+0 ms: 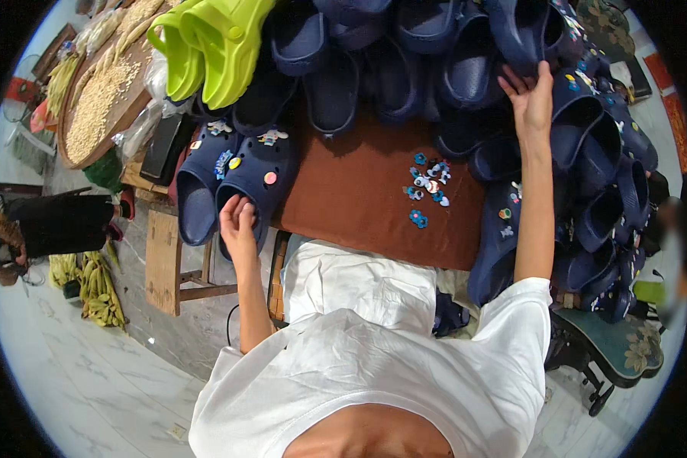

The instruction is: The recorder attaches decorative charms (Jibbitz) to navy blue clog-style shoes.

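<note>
A pair of navy clogs lies at the left of the brown table top. My left hand [238,221] is closed at the heel opening of the right clog [258,169] of this pair, fingers curled over its edge. Small colourful charms sit on both, the left clog [198,195] included. My right hand [532,99] reaches to the far right, fingers apart, its tips at the heel of a plain navy clog [517,34] in the pile. A loose cluster of blue and white charms [432,182] lies on the brown cloth [351,191] between my arms.
Plain navy clogs [332,91] are heaped along the far side, with lime green clogs [233,46] at far left. Charm-decorated clogs [599,214] crowd the right. Left stand a wooden stool [162,263], a round tray of pale kernels [99,107] and a person in dark trousers [69,224].
</note>
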The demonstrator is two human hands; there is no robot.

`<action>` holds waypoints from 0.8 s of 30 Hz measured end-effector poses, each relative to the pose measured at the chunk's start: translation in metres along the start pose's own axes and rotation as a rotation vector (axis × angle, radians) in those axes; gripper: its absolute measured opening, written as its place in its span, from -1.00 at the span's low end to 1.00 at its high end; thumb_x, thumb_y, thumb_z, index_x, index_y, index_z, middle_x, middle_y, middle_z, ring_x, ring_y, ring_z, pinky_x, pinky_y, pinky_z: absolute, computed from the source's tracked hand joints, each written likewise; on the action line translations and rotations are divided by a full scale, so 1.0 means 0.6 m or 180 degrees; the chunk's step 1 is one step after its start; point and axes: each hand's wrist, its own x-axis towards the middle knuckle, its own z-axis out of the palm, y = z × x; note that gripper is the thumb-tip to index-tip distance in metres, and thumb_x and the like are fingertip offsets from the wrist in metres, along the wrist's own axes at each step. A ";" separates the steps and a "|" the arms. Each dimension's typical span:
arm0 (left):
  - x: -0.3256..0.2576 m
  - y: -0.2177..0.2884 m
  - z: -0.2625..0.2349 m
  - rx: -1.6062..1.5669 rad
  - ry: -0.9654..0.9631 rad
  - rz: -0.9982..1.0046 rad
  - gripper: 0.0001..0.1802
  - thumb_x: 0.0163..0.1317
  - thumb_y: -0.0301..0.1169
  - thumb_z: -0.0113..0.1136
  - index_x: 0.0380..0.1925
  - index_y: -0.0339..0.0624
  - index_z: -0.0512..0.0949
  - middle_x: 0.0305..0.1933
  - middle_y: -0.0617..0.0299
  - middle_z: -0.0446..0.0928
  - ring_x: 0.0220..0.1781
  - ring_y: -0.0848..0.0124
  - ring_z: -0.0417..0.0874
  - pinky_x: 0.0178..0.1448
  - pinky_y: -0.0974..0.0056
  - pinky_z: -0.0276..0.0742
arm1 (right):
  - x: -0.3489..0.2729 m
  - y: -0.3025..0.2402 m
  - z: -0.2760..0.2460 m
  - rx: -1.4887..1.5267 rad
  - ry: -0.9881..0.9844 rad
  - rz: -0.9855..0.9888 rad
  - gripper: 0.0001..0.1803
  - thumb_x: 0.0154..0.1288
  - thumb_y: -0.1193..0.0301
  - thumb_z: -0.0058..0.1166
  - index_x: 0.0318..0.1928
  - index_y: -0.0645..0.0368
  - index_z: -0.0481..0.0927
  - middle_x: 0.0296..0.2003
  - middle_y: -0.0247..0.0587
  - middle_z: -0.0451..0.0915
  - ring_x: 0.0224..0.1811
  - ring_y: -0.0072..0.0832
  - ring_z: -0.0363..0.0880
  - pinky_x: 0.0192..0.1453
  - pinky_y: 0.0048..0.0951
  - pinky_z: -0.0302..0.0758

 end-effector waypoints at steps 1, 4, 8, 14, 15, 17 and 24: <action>0.002 0.001 -0.005 -0.0073 -0.0122 -0.0164 -0.53 0.30 -0.37 0.17 0.16 -0.31 0.38 0.03 0.14 0.54 -0.01 0.46 0.56 0.06 0.40 0.45 | -0.002 0.006 0.005 0.0171 0.0166 -0.0046 -0.53 0.46 0.08 -0.17 0.06 0.26 0.39 0.02 -0.07 0.45 0.03 -0.17 0.51 0.09 -0.05 0.53; 0.020 -0.006 0.000 -0.0492 -0.0365 -0.0381 -0.57 0.29 -0.34 0.18 0.10 -0.32 0.44 -0.10 0.28 0.53 -0.15 0.60 0.52 -0.09 0.48 0.43 | -0.016 0.005 -0.005 0.0004 0.0366 -0.0241 -0.53 0.46 0.14 -0.16 0.12 0.28 0.31 0.04 -0.06 0.42 0.12 -0.21 0.42 0.13 -0.04 0.48; 0.033 0.017 0.008 -0.0584 -0.0759 -0.0648 -0.65 0.29 -0.38 0.17 0.05 -0.27 0.48 -0.30 0.44 0.47 -0.36 0.70 0.41 -0.31 0.57 0.30 | -0.078 0.021 0.023 -0.0144 0.0946 -0.0949 -0.67 0.45 0.32 -0.13 0.01 0.36 0.37 0.02 -0.08 0.39 0.07 -0.31 0.41 0.17 -0.17 0.47; 0.024 0.064 0.047 -0.0498 -0.0554 -0.0882 -0.64 0.29 -0.46 0.11 0.07 -0.35 0.45 -0.01 0.16 0.58 -0.07 0.49 0.60 0.03 0.42 0.50 | -0.233 0.122 0.068 -0.1179 -0.0381 -0.0893 -0.85 0.34 0.53 -0.05 -0.11 0.23 0.53 -0.23 -0.28 0.51 -0.21 -0.56 0.47 -0.07 -0.57 0.43; 0.031 0.056 0.046 -0.0492 -0.0547 -0.0872 -0.64 0.29 -0.46 0.11 0.07 -0.35 0.45 -0.01 0.16 0.58 -0.07 0.49 0.60 0.03 0.42 0.50 | -0.253 0.144 0.073 -0.1836 -0.0872 -0.0963 -0.86 0.31 0.55 -0.02 -0.15 0.21 0.55 -0.26 -0.28 0.51 -0.23 -0.55 0.47 -0.09 -0.56 0.40; 0.046 0.030 0.042 -0.0604 -0.0798 -0.0408 -0.60 0.26 -0.50 0.07 0.09 -0.40 0.43 -0.02 0.14 0.58 -0.07 0.45 0.60 0.08 0.38 0.48 | -0.291 0.168 0.102 -0.2064 -0.1598 -0.0791 -0.82 0.22 0.55 0.04 -0.15 0.23 0.54 -0.19 -0.13 0.49 -0.09 -0.30 0.49 0.03 -0.37 0.41; 0.048 0.015 0.022 0.0205 -0.0819 0.0024 -0.63 0.20 -0.53 0.00 0.02 -0.41 0.45 -0.07 0.20 0.58 -0.09 0.49 0.58 0.05 0.39 0.47 | -0.303 0.267 0.144 -0.2202 -0.2098 -0.0661 -0.48 0.19 0.51 0.10 0.18 0.22 0.34 0.11 0.05 0.35 0.14 -0.05 0.41 0.16 -0.21 0.41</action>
